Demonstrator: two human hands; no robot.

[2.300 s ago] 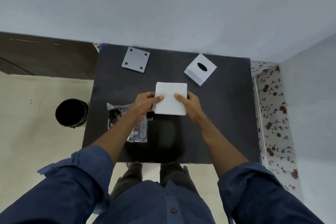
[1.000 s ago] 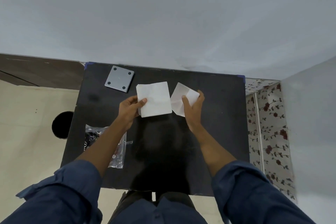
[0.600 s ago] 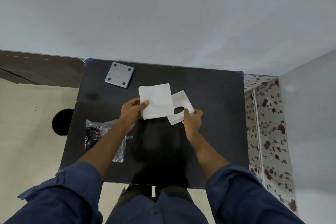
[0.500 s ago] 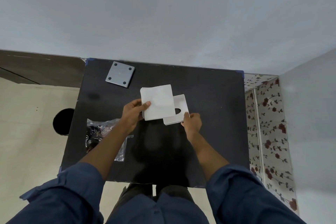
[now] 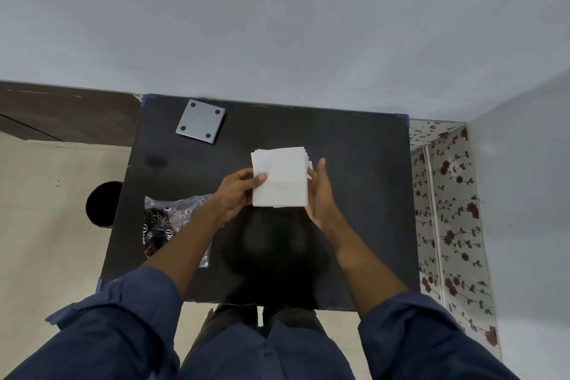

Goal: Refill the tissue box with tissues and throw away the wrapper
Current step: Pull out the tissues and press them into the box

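Note:
A white stack of tissues (image 5: 282,177) is held above the middle of the black table (image 5: 364,210). My left hand (image 5: 236,194) grips the stack's left edge, thumb on top. My right hand (image 5: 320,191) is pressed along the stack's right side, fingers underneath. Only a thin sliver of the white tissue box (image 5: 309,167) shows between the stack and my right hand; the stack hides the rest. The clear printed wrapper (image 5: 171,222) lies flat on the table's left part, partly under my left forearm.
A grey square plate with dark corner dots (image 5: 200,121) lies at the table's far left. A black bin (image 5: 100,203) stands on the floor left of the table. A wall runs behind, and a floral-patterned surface (image 5: 447,210) borders the right.
My right hand picked up the tissue box from the far right and brought it in under the tissue stack. The stack now covers the box almost fully.

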